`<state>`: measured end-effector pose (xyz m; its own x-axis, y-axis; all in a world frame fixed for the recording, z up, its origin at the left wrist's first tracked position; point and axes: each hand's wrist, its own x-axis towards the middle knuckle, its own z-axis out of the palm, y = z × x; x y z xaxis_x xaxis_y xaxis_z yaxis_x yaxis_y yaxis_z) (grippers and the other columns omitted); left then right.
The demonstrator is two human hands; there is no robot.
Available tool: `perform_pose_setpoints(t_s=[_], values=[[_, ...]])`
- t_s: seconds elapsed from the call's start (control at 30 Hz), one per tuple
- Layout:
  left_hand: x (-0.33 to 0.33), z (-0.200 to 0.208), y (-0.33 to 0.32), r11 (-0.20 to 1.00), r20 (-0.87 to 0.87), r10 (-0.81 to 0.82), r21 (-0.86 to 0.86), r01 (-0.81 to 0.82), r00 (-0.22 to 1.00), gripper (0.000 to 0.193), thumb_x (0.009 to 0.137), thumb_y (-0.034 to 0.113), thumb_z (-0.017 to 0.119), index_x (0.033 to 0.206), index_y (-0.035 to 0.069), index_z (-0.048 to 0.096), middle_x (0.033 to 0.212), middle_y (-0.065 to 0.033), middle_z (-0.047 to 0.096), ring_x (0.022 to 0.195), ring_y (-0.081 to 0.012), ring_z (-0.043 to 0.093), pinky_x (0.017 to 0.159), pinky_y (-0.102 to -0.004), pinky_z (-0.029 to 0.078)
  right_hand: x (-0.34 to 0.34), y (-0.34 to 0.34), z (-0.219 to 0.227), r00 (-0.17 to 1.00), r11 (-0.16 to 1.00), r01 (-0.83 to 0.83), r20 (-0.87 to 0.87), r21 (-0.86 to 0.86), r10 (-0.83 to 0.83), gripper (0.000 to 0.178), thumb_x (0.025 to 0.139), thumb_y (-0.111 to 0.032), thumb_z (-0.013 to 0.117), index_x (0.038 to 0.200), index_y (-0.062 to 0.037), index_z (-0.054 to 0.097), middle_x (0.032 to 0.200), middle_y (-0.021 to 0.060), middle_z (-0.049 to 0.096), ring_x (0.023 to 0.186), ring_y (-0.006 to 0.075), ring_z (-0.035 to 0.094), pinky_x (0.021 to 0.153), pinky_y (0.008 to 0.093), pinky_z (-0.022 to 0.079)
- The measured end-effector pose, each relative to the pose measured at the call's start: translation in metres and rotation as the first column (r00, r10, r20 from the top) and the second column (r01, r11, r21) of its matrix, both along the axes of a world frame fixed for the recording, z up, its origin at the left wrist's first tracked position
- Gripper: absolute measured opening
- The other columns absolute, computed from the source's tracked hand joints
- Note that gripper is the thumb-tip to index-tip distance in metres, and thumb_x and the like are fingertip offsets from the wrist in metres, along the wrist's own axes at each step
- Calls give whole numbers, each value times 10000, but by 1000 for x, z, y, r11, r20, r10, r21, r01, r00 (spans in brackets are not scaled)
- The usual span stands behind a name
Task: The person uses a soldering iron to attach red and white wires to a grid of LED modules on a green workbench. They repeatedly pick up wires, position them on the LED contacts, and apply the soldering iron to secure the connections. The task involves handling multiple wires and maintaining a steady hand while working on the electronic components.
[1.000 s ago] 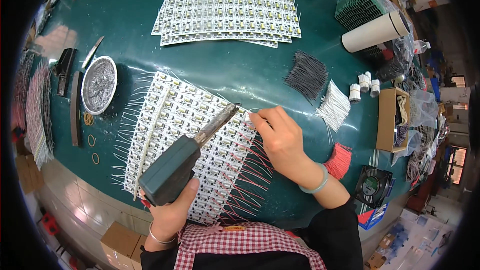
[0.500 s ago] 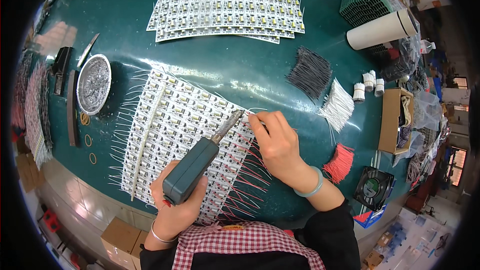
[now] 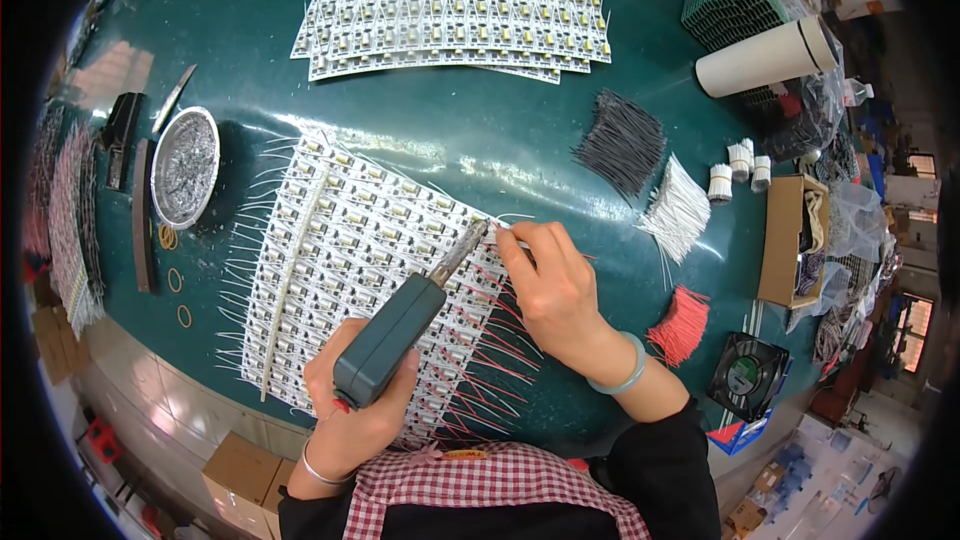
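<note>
Facing the soldering iron [image 3: 390, 340], the right hand [image 3: 555, 283] apparently pinches wire [image 3: 494, 227].

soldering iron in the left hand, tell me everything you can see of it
The soldering iron has a boxy, dark green body that looks like plastic and a narrower metal shaft, dull and stained. The left hand grips the body with its fingers around it. It slants from lower left to upper right above the white circuit boards, its tip by their upper right corner, close to the right hand. Whether the tip touches anything is unclear.
</note>
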<state>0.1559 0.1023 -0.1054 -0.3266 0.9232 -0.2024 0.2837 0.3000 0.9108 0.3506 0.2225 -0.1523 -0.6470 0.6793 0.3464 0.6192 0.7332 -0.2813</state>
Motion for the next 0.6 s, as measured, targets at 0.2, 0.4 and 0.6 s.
perform_pose_setpoints(t_s=[0.2, 0.4, 0.6], values=[[1, 0, 1, 999, 3, -7, 53, 7, 1000, 153, 770, -23, 739, 908, -31, 672, 799, -74, 637, 640, -92, 568, 573, -247, 445, 1, 0, -3, 999, 1000, -2, -36, -1, 2, 344, 677, 27, 645, 1013, 101, 642, 977, 153, 584, 822, 259, 581, 643, 310, 521], [-1, -1, 0, 997, -7, -19, 73, 19, 1000, 163, 767, -31, 738, 917, -40, 674, 819, -80, 645, 656, -97, 581, 581, -246, 452, 1, 1, -1, 999, 999, -5, -55, -34, 3, 326, 689, 41, 647, 1010, 95, 645, 966, 148, 586, 822, 257, 585, 632, 312, 520], [1, 1, 2, 999, -50, -25, 29, 27, 998, 133, 776, -19, 734, 891, -23, 666, 771, -63, 630, 623, -90, 560, 569, -244, 440, 1, 2, 0, 999, 1000, -12, -50, -21, 11, 318, 686, 45, 649, 1000, 95, 643, 959, 148, 584, 822, 261, 585, 620, 313, 517]])
